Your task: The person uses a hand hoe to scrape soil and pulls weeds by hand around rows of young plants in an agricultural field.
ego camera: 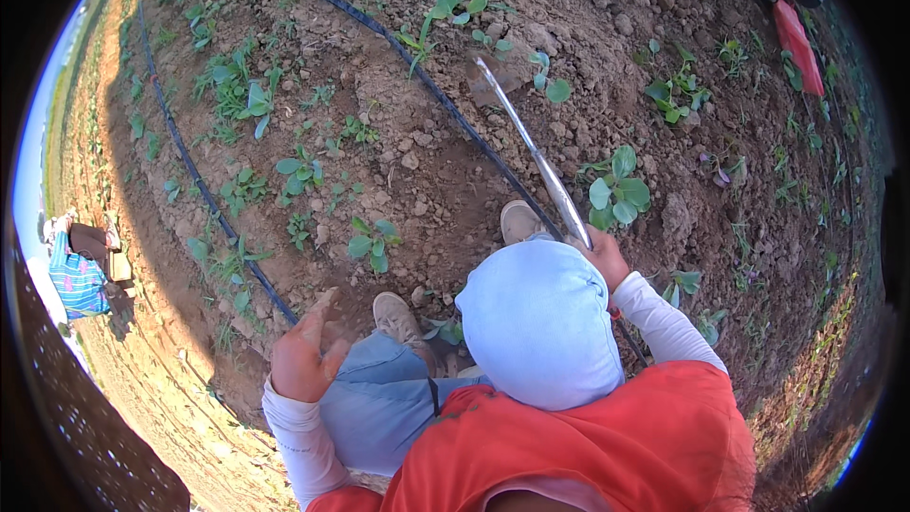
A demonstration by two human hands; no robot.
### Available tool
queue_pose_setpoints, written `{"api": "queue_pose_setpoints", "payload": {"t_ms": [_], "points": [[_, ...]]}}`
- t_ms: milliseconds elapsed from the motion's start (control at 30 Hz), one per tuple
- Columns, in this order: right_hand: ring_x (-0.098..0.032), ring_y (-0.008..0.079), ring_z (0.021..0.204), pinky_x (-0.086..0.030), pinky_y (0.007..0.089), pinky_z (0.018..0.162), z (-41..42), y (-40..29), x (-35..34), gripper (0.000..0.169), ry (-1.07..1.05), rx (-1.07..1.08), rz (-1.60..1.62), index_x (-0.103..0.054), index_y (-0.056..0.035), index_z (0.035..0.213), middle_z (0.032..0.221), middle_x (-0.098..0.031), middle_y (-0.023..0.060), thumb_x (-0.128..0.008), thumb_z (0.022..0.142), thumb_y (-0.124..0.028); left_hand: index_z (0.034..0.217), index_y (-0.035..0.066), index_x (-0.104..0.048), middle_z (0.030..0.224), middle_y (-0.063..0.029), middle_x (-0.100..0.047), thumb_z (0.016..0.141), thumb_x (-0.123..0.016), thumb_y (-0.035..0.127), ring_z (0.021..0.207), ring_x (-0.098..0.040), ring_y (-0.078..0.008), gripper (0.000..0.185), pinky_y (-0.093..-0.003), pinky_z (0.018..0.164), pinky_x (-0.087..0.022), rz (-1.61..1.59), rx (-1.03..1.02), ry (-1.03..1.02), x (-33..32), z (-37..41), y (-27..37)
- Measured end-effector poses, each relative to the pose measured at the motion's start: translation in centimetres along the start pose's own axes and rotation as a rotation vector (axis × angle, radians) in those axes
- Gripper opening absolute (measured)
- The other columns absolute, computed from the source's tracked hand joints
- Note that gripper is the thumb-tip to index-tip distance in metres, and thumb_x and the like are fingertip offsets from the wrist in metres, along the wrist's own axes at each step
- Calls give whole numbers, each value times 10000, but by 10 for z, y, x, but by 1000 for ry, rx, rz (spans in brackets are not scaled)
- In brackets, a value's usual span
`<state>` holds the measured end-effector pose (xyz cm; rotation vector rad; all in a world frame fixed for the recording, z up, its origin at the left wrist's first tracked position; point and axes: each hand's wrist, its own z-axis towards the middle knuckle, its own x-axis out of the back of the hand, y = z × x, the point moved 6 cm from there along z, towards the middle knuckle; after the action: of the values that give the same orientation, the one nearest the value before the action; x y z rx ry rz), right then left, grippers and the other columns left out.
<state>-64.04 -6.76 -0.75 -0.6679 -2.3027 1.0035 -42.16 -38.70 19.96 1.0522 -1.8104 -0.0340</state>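
Note:
My right hand (604, 256) is closed around the metal handle of a hoe-like tool (551, 174), right of my raised, denim-covered knee (540, 327). The shaft slants up and left to a soil-coloured blade (493, 80) at the ground, beside a small seedling (549, 80). A broad-leaved seedling (620, 188) grows just right of the handle. My left hand (309, 355) is raised at the lower left, thumb apart from the fingers, with soil on it and nothing seen in it. Close by it runs a black hose (206, 192).
A second black hose (455, 114) crosses the soil and passes by my shoe (520, 222). Seedlings (375, 244) and weeds (231, 82) dot the clods. Another person (79, 277) is at the far left; part of someone with red cloth (798, 50) shows upper right.

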Motion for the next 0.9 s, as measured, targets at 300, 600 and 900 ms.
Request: {"api": "queue_pose_setpoints", "payload": {"t_ms": [300,600,900], "points": [[-478,107,631,-425,307,585,-42,45,15,261,3,52,-178,-578,30,882,664,-552,94,-619,815,-218,1229,64,-478,816,-94,-642,742,-649,145,688,-633,-236,522,-305,630,-491,-3,-38,34,4,-7,7],[-488,90,712,-450,279,655,21,32,-23,250,-127,-28,107,-571,28,961,756,-599,72,-599,845,-192,1238,69,-471,847,-122,-629,729,-660,171,685,-630,-242,553,-328,603,-489,42,-50,39,2,-9,-2],[-476,94,689,-432,289,623,-7,15,3,234,-36,65,-3,-556,31,926,702,-567,113,-613,819,-168,1268,74,-440,879,-140,-618,741,-661,219,716,-625,-258,590,-342,620,-491,51,-85,22,7,-12,7]]}}
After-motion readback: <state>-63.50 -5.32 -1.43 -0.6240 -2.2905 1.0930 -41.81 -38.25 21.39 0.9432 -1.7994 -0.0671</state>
